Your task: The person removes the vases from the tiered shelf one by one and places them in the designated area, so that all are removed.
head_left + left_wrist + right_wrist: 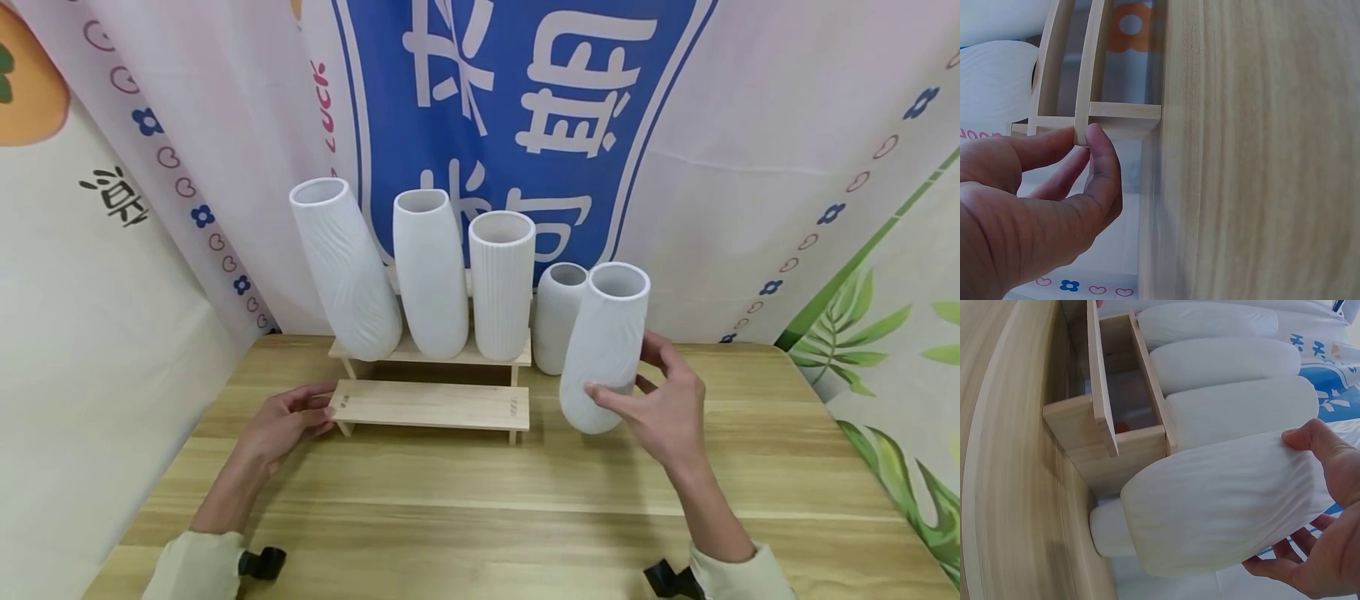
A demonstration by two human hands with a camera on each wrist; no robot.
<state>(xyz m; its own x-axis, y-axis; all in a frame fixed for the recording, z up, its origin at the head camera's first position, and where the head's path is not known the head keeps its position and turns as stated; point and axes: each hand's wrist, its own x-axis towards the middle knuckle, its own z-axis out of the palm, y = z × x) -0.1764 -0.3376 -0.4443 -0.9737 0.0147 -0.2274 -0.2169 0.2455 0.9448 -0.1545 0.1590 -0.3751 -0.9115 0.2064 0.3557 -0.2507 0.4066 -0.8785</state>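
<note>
My right hand (670,408) grips a white vase (606,350) with a wavy relief, thumb on the near side and fingers behind. The vase is held off the table, mouth up and leaning slightly right. My left hand (288,421) pinches the left end of the front step of a stepped wooden stand (431,406); in the left wrist view, thumb and fingers (1100,156) close on the board's end. Three white vases stand in a row on the step behind: a wavy one (348,275), a smooth one (430,279) and a ribbed one (502,287).
A shorter white vase (555,325) stands on the wood-grain table (450,517), right of the stand and partly behind the held vase. A printed curtain (712,208) hangs along the table's back edge.
</note>
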